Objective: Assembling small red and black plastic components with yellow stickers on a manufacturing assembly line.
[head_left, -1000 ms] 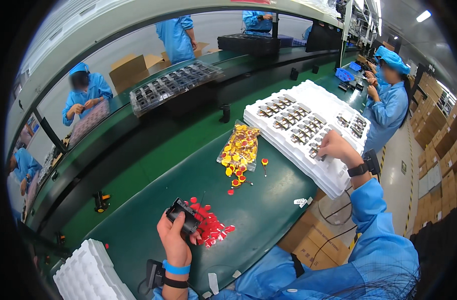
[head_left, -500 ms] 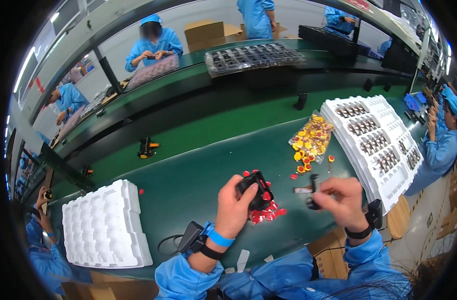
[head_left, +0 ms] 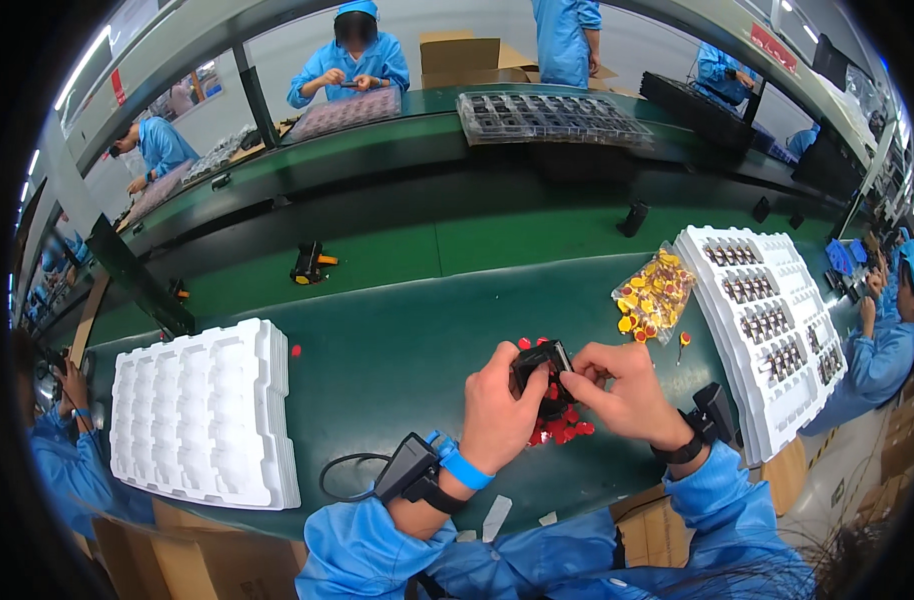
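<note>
My left hand (head_left: 504,405) grips a hollow black plastic housing (head_left: 547,360), tilted above the green bench, its thumb on the near side. Against the housing's right edge, my right hand (head_left: 622,390) is closed in a pinch; what lies between its fingertips is hidden. Directly below the housing is a loose pile of small red pieces (head_left: 567,430), partly covered by my hands. Beyond my right hand lies a clear bag of yellow and red round parts (head_left: 657,293), several spilling out at its near end. A single such part (head_left: 685,340) lies near the bag.
White moulded trays (head_left: 202,410) are stacked at the left. Another white stack (head_left: 767,330), holding rows of small metal parts, stands at the right. A black and yellow assembly (head_left: 312,262) sits on the green strip (head_left: 407,250) beyond the bench. Co-workers sit across and at both sides.
My right hand has moved left to the housing; the small dark part with a flat strip that it held is now hidden. The view has shifted slightly.
</note>
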Demonstrator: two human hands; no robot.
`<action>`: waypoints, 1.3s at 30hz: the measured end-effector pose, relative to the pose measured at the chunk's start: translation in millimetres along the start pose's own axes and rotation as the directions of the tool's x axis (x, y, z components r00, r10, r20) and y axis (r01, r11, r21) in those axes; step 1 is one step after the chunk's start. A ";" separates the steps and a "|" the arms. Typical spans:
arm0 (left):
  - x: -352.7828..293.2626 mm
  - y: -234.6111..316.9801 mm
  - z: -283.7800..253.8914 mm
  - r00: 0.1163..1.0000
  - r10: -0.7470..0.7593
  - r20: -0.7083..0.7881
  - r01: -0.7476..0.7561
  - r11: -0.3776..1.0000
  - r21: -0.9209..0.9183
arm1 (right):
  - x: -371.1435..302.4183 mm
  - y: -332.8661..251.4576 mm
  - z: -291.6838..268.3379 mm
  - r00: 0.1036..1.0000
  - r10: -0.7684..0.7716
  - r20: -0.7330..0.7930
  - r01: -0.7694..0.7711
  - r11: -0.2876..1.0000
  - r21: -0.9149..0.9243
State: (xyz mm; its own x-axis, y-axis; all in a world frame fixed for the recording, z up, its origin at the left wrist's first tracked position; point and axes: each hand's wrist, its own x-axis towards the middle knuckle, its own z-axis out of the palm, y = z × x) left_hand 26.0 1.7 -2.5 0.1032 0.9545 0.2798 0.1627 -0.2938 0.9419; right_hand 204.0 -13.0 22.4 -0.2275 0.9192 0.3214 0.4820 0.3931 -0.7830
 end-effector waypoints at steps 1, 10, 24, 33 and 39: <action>1.2 0.6 -1.4 0.999 -0.034 0.005 0.035 0.999 -0.013 | 2.6 4.5 -0.1 1.000 0.013 0.005 -0.013 0.996 0.088; 3.0 -1.9 -0.1 0.998 -0.063 -0.031 0.063 0.998 0.012 | 11.6 13.1 -2.2 0.962 0.222 0.161 -0.266 0.899 0.349; 5.9 -7.4 -4.3 0.992 -0.079 0.095 0.076 0.996 0.037 | 5.8 35.6 9.2 0.985 0.072 0.160 -0.108 0.967 0.233; 2.9 -0.8 -12.7 0.977 0.075 0.200 -0.059 0.995 -0.085 | 7.8 19.8 13.9 0.995 -0.089 0.035 0.084 0.987 0.137; 8.2 -3.9 -14.5 0.995 -0.040 -0.091 0.027 0.990 -0.141 | 102.6 47.4 0.6 0.969 0.218 -0.111 -0.208 0.974 0.094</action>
State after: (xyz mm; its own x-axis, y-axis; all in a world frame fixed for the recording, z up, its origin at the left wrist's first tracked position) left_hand 12.0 11.4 -1.2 0.0073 0.9661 0.2579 0.0256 -0.2580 0.9658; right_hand 203.0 99.9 18.0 -0.0211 0.9796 0.2000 0.4371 0.1889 -0.8793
